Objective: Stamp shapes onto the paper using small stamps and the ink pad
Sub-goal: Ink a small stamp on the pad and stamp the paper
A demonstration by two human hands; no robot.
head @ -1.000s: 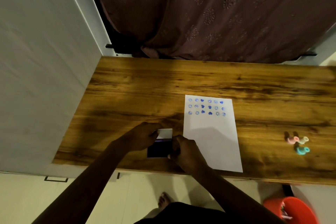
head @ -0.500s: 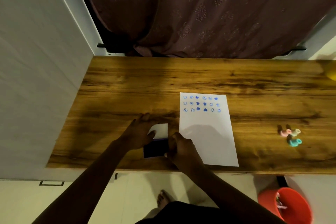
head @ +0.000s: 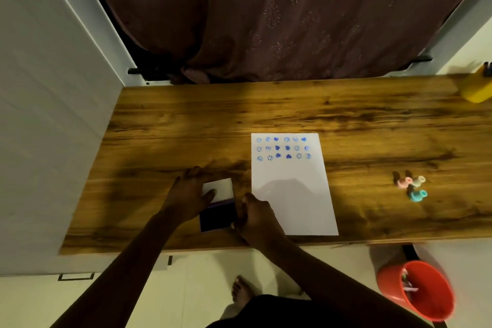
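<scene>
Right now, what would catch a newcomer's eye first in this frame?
Probably the white sheet of paper on the wooden table, with three rows of blue stamped faces and hearts along its far end. Just left of it, the left hand and right hand meet on a dark blue ink pad with a white lid. Pastel small stamps lie apart at the right.

One sheet of paper lies on the bench, just right of the right hand's fingers, bearing eighteen blue prints in three rows of six. One ink pad sits between two hands. Three small stamps cluster well right. One yellow cup, one red bucket.
</scene>
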